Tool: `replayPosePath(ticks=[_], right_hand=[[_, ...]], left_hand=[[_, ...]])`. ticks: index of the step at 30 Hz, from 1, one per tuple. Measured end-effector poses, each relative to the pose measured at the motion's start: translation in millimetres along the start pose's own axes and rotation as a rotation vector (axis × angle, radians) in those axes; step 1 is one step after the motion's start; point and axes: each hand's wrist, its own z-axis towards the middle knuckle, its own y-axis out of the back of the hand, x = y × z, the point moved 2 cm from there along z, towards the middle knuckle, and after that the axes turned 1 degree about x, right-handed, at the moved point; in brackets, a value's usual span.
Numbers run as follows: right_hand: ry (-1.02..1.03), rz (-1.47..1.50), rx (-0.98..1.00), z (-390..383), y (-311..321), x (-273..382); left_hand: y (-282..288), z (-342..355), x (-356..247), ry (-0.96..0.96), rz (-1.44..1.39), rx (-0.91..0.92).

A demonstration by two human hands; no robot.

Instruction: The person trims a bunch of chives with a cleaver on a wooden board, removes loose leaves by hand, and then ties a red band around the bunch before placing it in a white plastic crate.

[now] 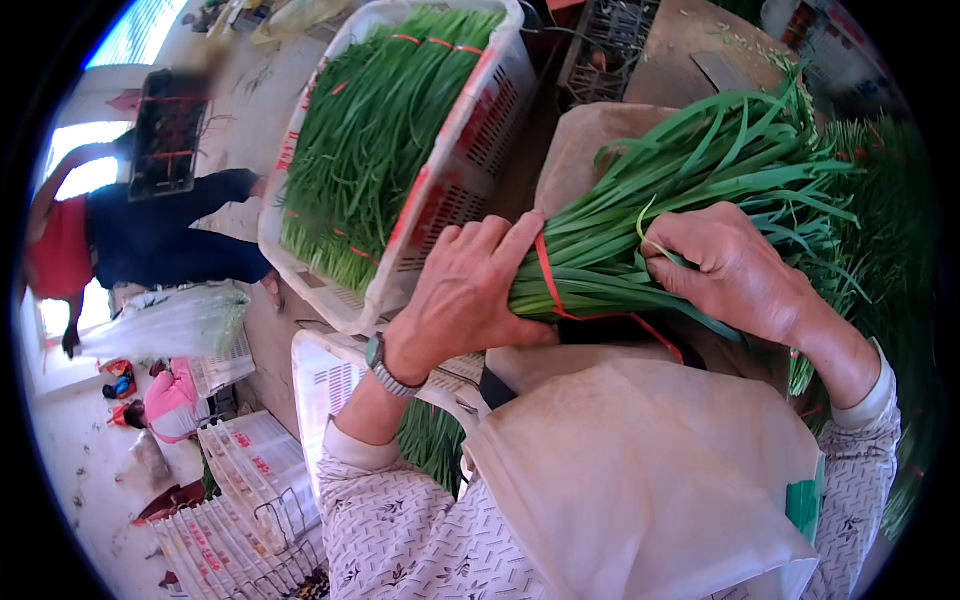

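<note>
A bunch of long flat green leaves [700, 180] lies across a padded surface [570, 150] in front of me, with a red band [547, 275] around its left part. My left hand [465, 285], a watch on its wrist, is closed around the banded end. My right hand [715, 265] is closed in a pinch on a thin pale yellow-green leaf [645, 220] against the bunch. A beige apron [640, 470] covers my lap. The underside of the bunch is partly hidden by my hands.
A white crate [500, 110] holds banded greens at upper left; another crate [320, 365] sits below it. More greens [890, 230] lie right. At left, a co-worker in red [70, 240] carries a black crate [170, 130], another person [170, 400] bends near stacked crates [240, 500].
</note>
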Motion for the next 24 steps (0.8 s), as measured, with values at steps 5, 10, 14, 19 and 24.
replayPosePath(ticks=[5,10,14,19,24], right_hand=[[-0.038,0.108,0.001,-4.0,8.9,-5.3],[-0.034,0.094,-0.034,-4.4,14.5,-15.0],[-0.399,0.066,-0.35,-37.6,70.7,-55.5],[-0.657,0.356,-0.89,-181.1,141.9,-105.9],[-1.045,0.154,-0.842,-207.1,41.1,-139.3]], left_hand=[[1.9,3.6,2.7,-0.021,-0.002,-0.011],[-2.5,9.7,9.3,-0.063,-0.086,-0.088],[-3.9,-10.0,28.3,0.113,-0.101,0.011],[17.2,43.0,51.6,-0.025,-0.317,0.148],[14.6,118.0,60.3,-0.049,-0.468,0.34]])
